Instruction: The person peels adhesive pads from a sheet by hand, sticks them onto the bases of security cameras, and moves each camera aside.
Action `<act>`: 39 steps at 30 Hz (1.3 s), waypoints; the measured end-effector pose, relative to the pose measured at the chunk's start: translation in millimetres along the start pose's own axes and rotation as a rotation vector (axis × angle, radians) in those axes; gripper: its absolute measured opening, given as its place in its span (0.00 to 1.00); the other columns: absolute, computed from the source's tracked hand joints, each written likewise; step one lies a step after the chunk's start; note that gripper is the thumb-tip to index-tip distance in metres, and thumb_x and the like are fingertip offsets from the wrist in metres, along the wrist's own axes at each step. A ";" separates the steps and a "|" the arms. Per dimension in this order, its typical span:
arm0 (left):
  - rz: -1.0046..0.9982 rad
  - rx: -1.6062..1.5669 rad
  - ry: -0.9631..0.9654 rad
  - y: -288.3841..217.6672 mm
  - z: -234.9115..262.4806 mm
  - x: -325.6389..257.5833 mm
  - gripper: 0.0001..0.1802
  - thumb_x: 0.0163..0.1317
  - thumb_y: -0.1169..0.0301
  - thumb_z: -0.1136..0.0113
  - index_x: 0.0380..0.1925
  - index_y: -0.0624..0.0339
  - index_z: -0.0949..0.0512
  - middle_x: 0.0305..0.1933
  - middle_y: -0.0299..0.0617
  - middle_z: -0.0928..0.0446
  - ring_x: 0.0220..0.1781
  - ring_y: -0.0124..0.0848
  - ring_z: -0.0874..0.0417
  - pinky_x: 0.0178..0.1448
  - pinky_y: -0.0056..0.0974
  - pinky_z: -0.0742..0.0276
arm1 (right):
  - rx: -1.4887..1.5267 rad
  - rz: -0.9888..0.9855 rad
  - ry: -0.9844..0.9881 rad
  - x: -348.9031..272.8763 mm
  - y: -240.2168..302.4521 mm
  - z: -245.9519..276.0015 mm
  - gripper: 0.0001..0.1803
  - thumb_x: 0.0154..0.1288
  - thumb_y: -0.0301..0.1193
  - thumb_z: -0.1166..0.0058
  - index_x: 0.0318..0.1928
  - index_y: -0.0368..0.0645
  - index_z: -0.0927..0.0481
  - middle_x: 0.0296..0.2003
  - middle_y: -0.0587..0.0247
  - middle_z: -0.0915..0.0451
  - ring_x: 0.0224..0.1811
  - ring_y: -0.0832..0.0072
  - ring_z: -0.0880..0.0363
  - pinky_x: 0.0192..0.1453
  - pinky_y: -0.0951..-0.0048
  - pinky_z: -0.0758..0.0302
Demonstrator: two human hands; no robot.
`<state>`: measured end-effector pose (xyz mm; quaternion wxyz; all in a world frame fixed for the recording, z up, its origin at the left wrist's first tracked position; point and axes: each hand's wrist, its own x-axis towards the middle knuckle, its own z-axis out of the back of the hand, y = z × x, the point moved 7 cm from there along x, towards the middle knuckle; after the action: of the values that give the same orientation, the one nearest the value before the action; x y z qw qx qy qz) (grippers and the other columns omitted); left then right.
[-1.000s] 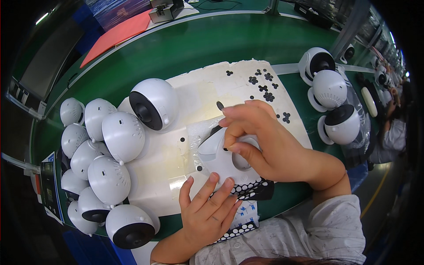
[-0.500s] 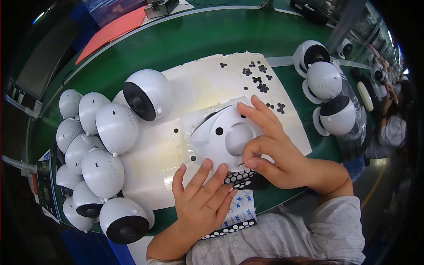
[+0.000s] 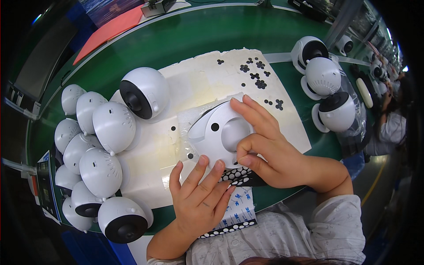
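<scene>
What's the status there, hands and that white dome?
Right hand pinching at the white dome part. Left hand flat on the dotted sticker sheet. Nothing blocking.

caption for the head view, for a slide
Right hand pinches at a white dome housing while left hand rests on a dotted sticker sheet.
</scene>
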<state>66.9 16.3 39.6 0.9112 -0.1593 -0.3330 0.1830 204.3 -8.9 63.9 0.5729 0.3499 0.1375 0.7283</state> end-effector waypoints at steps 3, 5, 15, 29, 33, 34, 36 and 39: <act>0.001 0.004 0.000 0.0 0.8 0.2 0.06 0.45 0.68 0.36 0.25 0.55 0.21 0.53 0.36 0.27 0.60 0.37 0.32 0.61 0.53 0.49 | -0.037 0.009 -0.016 0.3 1.1 -0.9 0.03 0.55 0.24 0.49 0.30 0.43 0.29 0.64 0.41 0.52 0.68 0.46 0.60 0.66 0.56 0.57; 0.002 0.010 -0.002 -0.1 2.2 0.0 0.06 0.45 0.68 0.36 0.25 0.55 0.21 0.53 0.36 0.27 0.60 0.37 0.32 0.61 0.53 0.49 | -0.061 0.008 -0.018 0.8 3.7 -1.2 0.03 0.54 0.25 0.48 0.30 0.43 0.29 0.64 0.42 0.51 0.68 0.47 0.59 0.66 0.56 0.57; 0.001 -0.007 -0.012 -2.6 2.4 0.0 0.06 0.45 0.68 0.37 0.26 0.54 0.21 0.52 0.36 0.26 0.59 0.40 0.31 0.61 0.55 0.51 | 0.038 0.010 -0.382 -5.5 2.3 16.9 0.13 0.51 0.24 0.45 0.39 0.42 0.30 0.54 0.49 0.34 0.60 0.54 0.40 0.58 0.61 0.45; -0.256 0.043 -0.117 -25.5 14.8 -10.6 0.09 0.45 0.69 0.37 0.29 0.47 0.24 0.38 0.24 0.22 0.46 0.27 0.26 0.64 0.56 0.51 | 0.299 0.047 0.177 -30.9 15.4 -5.2 0.10 0.54 0.33 0.43 0.37 0.45 0.24 0.32 0.67 0.24 0.37 0.68 0.26 0.46 0.69 0.35; -0.205 -0.015 -0.109 -21.0 14.8 -8.2 0.07 0.45 0.71 0.38 0.28 0.48 0.23 0.35 0.25 0.22 0.43 0.25 0.25 0.63 0.53 0.48 | 0.132 0.160 0.068 -33.9 23.6 -5.7 0.11 0.53 0.32 0.43 0.37 0.45 0.24 0.31 0.67 0.24 0.38 0.69 0.26 0.46 0.68 0.35; -0.185 -0.033 -0.095 -19.8 14.5 -8.0 0.07 0.45 0.71 0.38 0.27 0.49 0.23 0.34 0.26 0.22 0.42 0.25 0.25 0.63 0.53 0.46 | 0.014 0.239 0.014 -37.4 28.8 -5.0 0.10 0.52 0.32 0.43 0.37 0.45 0.24 0.31 0.68 0.24 0.38 0.70 0.26 0.46 0.67 0.35; -0.169 -0.063 -0.077 -20.8 14.0 -7.0 0.07 0.45 0.72 0.38 0.27 0.49 0.23 0.34 0.27 0.22 0.41 0.25 0.25 0.62 0.53 0.46 | -0.105 0.319 -0.041 -42.4 33.2 -6.1 0.10 0.52 0.31 0.42 0.36 0.45 0.24 0.31 0.68 0.23 0.39 0.71 0.25 0.47 0.67 0.35; -0.160 -0.076 -0.064 -20.1 12.8 -7.3 0.07 0.45 0.73 0.39 0.27 0.49 0.23 0.32 0.27 0.22 0.40 0.24 0.25 0.61 0.52 0.44 | -0.204 0.377 -0.094 -43.8 36.2 -5.9 0.08 0.50 0.30 0.43 0.33 0.45 0.23 0.34 0.70 0.24 0.43 0.72 0.26 0.47 0.66 0.35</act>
<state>57.8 -2.5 53.2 0.9050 -0.1606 -0.3804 0.1021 178.0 -59.5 66.0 0.4646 0.3432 -0.0315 0.8157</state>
